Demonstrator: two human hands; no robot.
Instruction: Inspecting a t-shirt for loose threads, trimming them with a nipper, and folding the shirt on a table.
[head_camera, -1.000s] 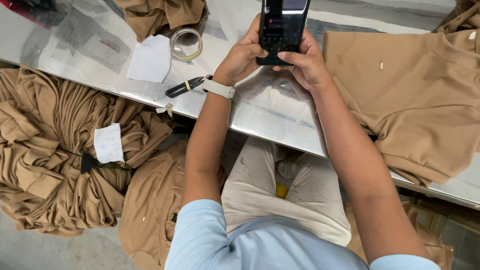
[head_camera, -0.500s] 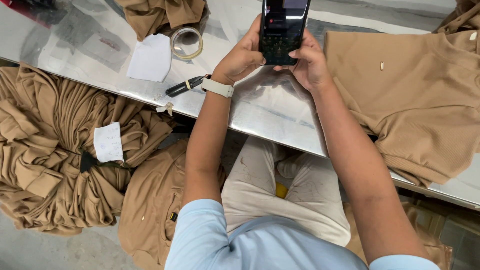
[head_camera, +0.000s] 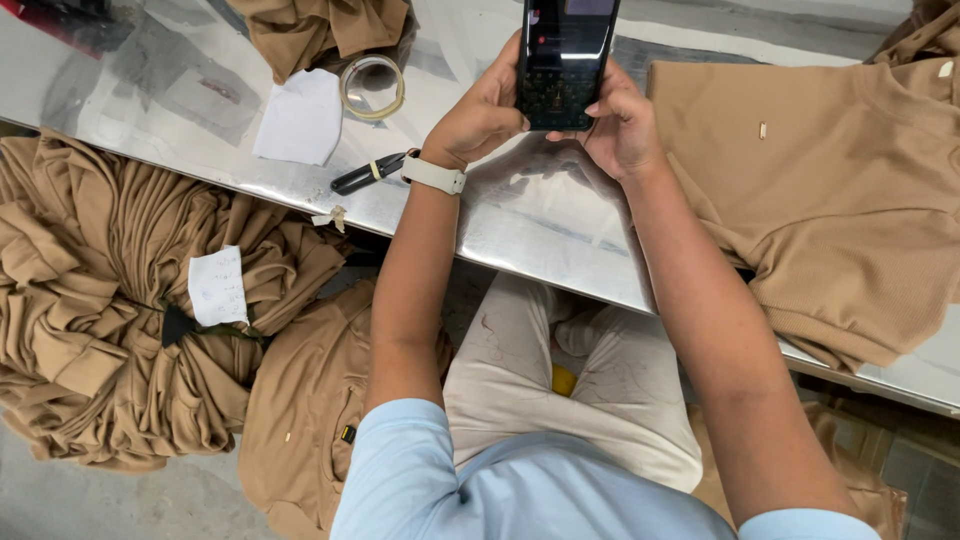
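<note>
I hold a black phone (head_camera: 562, 62) upright over a shiny metal table (head_camera: 560, 225), with both hands around it. My left hand (head_camera: 480, 115) grips its left edge and wears a white wristband (head_camera: 433, 175). My right hand (head_camera: 620, 125) grips the right edge, thumb near the screen. A tan garment (head_camera: 840, 200) lies flat on the table to the right of my right hand.
On the table to the left lie a black tool (head_camera: 365, 173), a white paper (head_camera: 300, 118), a roll of clear tape (head_camera: 372, 87) and a bunched tan cloth (head_camera: 320, 30). A tied bundle of tan garments (head_camera: 110, 310) with a white tag (head_camera: 218, 287) sits on the floor.
Both hands and the phone shifted very slightly; otherwise nothing moved.
</note>
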